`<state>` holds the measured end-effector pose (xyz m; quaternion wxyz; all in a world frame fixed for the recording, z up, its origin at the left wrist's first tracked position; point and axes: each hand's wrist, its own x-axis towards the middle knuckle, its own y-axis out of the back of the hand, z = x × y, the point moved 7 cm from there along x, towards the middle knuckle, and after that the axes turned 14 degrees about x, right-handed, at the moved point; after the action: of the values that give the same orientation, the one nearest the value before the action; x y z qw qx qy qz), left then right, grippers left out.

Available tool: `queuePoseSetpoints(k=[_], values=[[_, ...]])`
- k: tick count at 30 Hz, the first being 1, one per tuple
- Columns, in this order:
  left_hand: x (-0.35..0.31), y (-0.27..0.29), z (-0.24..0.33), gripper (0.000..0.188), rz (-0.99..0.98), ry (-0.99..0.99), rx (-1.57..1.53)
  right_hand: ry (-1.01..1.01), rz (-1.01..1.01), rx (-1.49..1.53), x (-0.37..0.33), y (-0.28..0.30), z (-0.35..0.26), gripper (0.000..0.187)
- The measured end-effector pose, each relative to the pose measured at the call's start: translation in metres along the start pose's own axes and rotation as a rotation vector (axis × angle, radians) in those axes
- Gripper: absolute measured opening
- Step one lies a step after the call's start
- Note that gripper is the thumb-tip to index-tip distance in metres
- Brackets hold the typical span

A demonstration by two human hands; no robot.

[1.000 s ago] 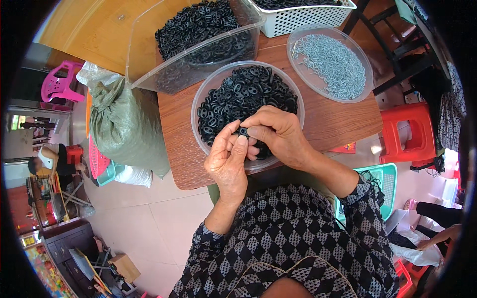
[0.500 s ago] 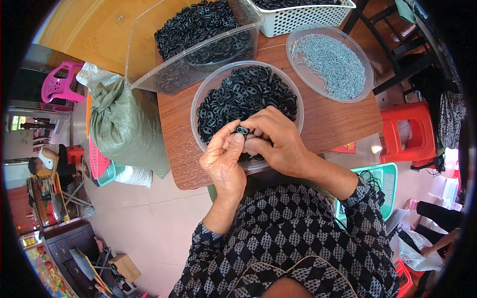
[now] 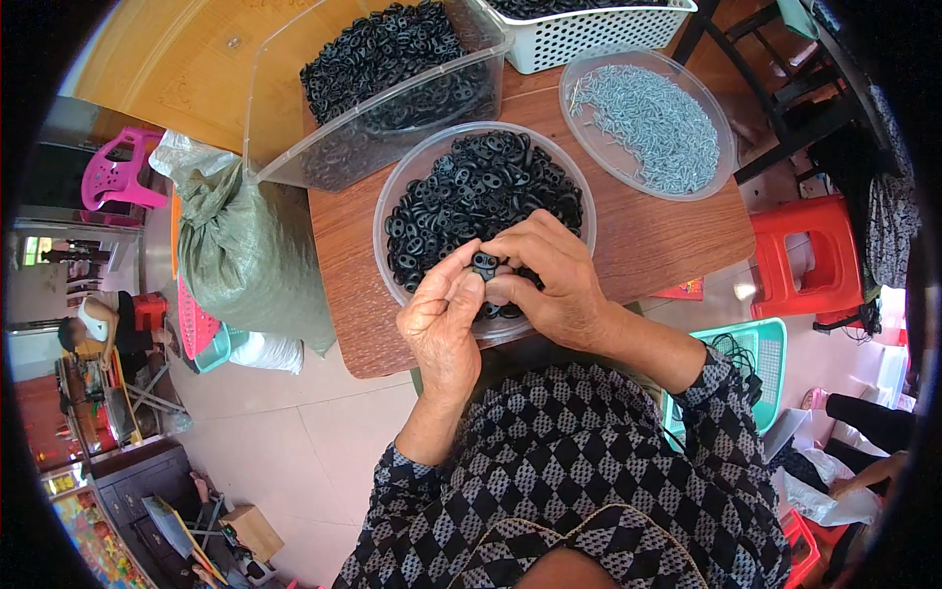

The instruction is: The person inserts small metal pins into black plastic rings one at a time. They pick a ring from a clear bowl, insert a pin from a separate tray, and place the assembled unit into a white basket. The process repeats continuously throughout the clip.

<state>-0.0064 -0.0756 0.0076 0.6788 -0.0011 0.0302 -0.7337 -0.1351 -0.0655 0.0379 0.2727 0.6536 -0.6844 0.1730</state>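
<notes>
Over the near rim of a round clear tub (image 3: pixel 385 257), my left hand (image 3: pixel 444 329) and my right hand (image 3: pixel 554 280) meet at the fingertips. Pinched between them is a small black two-hole cord lock (image 3: pixel 485 261). My left thumb presses on its near side, and the right thumb and fingers close on it from the right. Fingers cover part of the piece. Heaped in the tub below are many similar black two-hole pieces (image 3: pixel 481 187). At the right, a shallow clear dish (image 3: pixel 724 147) holds small silvery metal pieces (image 3: pixel 653 128), too small to name surely.
On the wooden table (image 3: pixel 648 236) also stand a clear bin (image 3: pixel 373 123) of black pieces and a white perforated basket (image 3: pixel 599 41). A tied green sack (image 3: pixel 255 255) leans at the left. Right of the table are a red stool (image 3: pixel 810 260) and a green basket (image 3: pixel 770 368).
The cord lock has turned between my fingertips and shows more of its face. Both hands keep nearly the same place; the view has shifted slightly.
</notes>
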Motion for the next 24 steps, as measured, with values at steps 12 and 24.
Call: queuePoseSetpoints(k=[12, 24], values=[[0.005, 0.007, 0.004, 0.029, -0.074, -0.156, 0.227, -0.036, 0.032, 0.063, -0.003, 0.001, 0.001, 0.027], [-0.003, 0.002, 0.010, 0.025, 0.016, -0.252, 0.161, -0.005, 0.073, 0.104, -0.004, 0.003, -0.004, 0.028]])
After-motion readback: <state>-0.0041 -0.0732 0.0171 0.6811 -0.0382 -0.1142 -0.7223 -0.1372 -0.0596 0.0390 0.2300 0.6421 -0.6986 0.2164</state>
